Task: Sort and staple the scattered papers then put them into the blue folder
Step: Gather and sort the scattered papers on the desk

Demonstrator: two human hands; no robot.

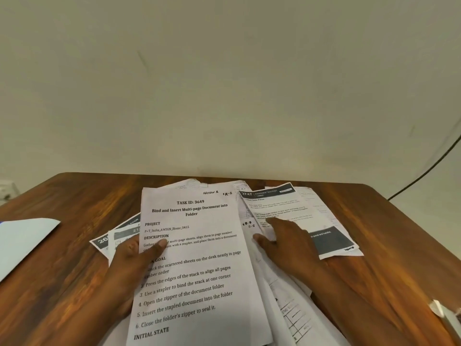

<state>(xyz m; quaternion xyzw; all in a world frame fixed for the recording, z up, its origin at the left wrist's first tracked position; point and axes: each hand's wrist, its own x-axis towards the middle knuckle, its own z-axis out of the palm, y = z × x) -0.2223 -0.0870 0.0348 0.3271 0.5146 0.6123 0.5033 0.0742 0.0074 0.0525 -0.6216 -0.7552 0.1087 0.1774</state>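
A loose pile of printed papers lies spread on the wooden desk [374, 233]. On top is a sheet headed "TASK ID: 3649" [197, 258], marked "SECTION 1". My left hand [132, 265] holds this sheet at its left edge, thumb on the printed face, fingers underneath. My right hand [284, 245] rests with straight fingers on the papers to the right, touching a sheet with a dark "2747" header [279, 203]. More dark-headed sheets [117, 236] stick out at the left. The corner of the pale blue folder [22, 240] shows at the left edge.
A plain wall stands right behind the desk's far edge. A black cable [429, 168] runs down the wall at the right. A small white object [446, 313] lies at the desk's right edge, mostly cut off. Bare wood shows on both sides of the pile.
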